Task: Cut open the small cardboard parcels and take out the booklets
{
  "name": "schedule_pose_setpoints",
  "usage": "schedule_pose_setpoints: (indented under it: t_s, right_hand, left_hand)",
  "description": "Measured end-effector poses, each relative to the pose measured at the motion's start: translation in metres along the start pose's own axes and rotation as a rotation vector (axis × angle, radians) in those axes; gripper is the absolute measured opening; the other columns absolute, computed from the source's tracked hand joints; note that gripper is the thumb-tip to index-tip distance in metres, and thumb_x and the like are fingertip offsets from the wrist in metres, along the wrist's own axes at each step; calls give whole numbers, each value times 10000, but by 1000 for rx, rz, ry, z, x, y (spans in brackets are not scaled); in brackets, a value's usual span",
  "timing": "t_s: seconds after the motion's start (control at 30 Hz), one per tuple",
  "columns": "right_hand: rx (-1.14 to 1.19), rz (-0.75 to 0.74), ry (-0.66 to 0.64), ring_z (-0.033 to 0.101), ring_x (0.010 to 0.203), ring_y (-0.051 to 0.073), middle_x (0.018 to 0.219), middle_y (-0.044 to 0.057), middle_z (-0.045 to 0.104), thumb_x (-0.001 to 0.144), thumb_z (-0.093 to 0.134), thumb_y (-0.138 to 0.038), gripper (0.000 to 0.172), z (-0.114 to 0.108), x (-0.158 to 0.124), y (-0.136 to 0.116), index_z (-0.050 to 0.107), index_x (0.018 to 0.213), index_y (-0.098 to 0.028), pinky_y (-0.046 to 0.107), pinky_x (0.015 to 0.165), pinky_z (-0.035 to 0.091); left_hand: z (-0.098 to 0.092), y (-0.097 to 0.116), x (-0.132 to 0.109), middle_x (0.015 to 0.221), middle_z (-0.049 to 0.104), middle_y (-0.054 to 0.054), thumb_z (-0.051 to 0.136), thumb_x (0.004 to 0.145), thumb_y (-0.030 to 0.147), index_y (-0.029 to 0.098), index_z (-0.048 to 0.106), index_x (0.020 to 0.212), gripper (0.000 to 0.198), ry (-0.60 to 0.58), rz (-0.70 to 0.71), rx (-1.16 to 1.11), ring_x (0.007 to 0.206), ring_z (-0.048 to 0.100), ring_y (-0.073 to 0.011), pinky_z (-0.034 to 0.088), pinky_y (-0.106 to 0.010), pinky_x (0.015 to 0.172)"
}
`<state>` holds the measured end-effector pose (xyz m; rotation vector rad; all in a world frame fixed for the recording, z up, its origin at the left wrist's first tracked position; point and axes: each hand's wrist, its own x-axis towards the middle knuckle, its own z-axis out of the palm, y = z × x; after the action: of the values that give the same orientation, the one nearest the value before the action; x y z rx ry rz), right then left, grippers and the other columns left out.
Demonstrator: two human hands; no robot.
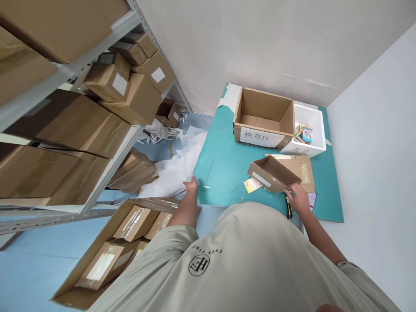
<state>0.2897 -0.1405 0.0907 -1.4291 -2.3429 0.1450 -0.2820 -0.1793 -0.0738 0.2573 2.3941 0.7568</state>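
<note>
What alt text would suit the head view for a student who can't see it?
A person's right hand holds a small open carton at a green table, left hand at its edge. Beyond stand a bigger box and a white bin of small items.

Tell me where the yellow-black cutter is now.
In the head view, the cutter is right of centre, beside the right hand, near the green table's edge.

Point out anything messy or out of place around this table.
White sheeting lies rumpled left of the table, and loose white pieces are strewn behind it, both looking untidy. A yellow-and-black cutter also sits right at the table's near edge, by the right hand; it could perhaps get knocked off.
</note>
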Motion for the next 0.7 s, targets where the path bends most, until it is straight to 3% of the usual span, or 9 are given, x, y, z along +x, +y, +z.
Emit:
schedule_pose_setpoints:
  t_s: [0.13, 0.2, 0.3, 0.37, 0.47, 0.57, 0.7]
  right_hand:
    - [46, 38, 2, 683, 878, 304, 917, 101, 731, 1220, 540, -517, 411, -4, 5, -6, 644, 900, -281, 392, 779, 492]
    - [101, 81, 6, 703, 896, 305, 930, 102, 748, 1207, 558, -544, 413, -6, 10, -7, 656, 905, -280, 396, 796, 516]
    - [220, 154, 31, 722, 900, 302, 937, 94, 768, 1174, 602, -602, 419, -12, 21, -5, 678, 919, -279, 398, 800, 553]
    - [299, 189, 48, 725, 889, 299, 933, 87, 773, 1149, 632, -633, 423, -18, 29, -2, 685, 921, -280, 400, 792, 571]
    - [384, 194, 57, 728, 896, 301, 939, 81, 778, 1111, 672, -647, 411, -27, 37, 7, 683, 920, -284, 412, 805, 588]
    - [460, 176, 41, 730, 918, 305, 956, 82, 781, 1082, 694, -651, 398, -30, 38, 17, 681, 923, -287, 429, 835, 595]
    - [620, 238, -27, 728, 895, 296, 942, 68, 774, 1037, 720, -710, 441, -25, 31, 34, 670, 931, -285, 431, 831, 595]
  left_hand:
    - [22, -16, -26, 1709, 535, -446, 755, 1031, 520, -23, 243, 1805, 1075, 24, -135, 70, 1694, 503, -550, 449, -685, 1355]
    - [35, -16, -43, 1826, 389, -451, 790, 1011, 510, -5, 175, 1849, 1160, 29, -71, 57, 1776, 392, -529, 398, -667, 1407]
    - [55, -4, -75, 1902, 291, -408, 838, 987, 530, 34, 128, 1889, 1250, 4, 163, -61, 1831, 286, -493, 338, -652, 1458]
    - [68, 13, -98, 1913, 323, -353, 875, 965, 561, 99, 148, 1909, 1278, -56, 309, -179, 1814, 330, -479, 346, -649, 1459]
    - [83, 43, -130, 1894, 393, -294, 927, 935, 601, 212, 215, 1923, 1279, -197, 436, -340, 1689, 535, -455, 474, -616, 1383]
    - [91, 67, -157, 1897, 415, -247, 961, 912, 642, 299, 267, 1918, 1270, -305, 554, -442, 1677, 550, -435, 531, -595, 1330]
    - [97, 73, -183, 1901, 424, -241, 973, 901, 664, 318, 263, 1921, 1290, -405, 503, -470, 1681, 549, -423, 558, -561, 1303]
